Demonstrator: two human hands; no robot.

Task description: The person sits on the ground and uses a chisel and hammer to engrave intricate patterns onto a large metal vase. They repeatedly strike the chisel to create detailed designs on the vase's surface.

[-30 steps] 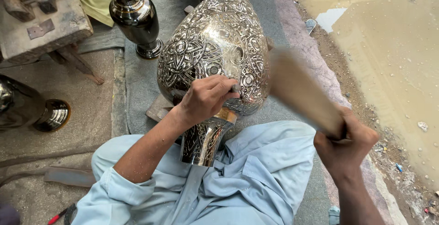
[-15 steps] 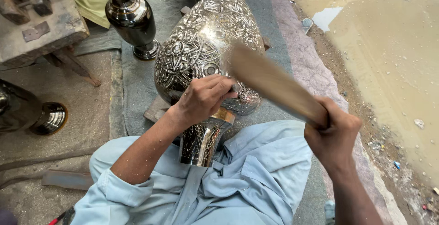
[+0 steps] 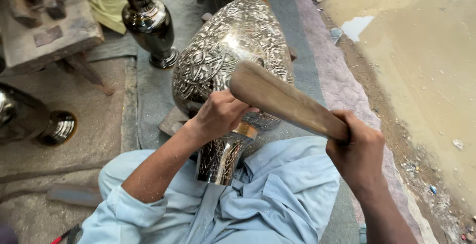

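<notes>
Against the engraved vase [image 3: 223, 60], hands [image 3: 220, 115] grip a wooden mallet [image 3: 285, 103].

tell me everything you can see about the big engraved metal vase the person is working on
The engraved vase is a large, shiny silver-coloured metal vessel with a bulbous body covered in dense raised floral and scroll patterns. It lies tilted across the person's lap, its narrow patterned end pointing toward them, with a gold-coloured band where that end meets the body. The left hand is closed against its lower body. The right hand grips a wooden mallet whose head is over the vase's surface; whether it touches cannot be told.
</notes>
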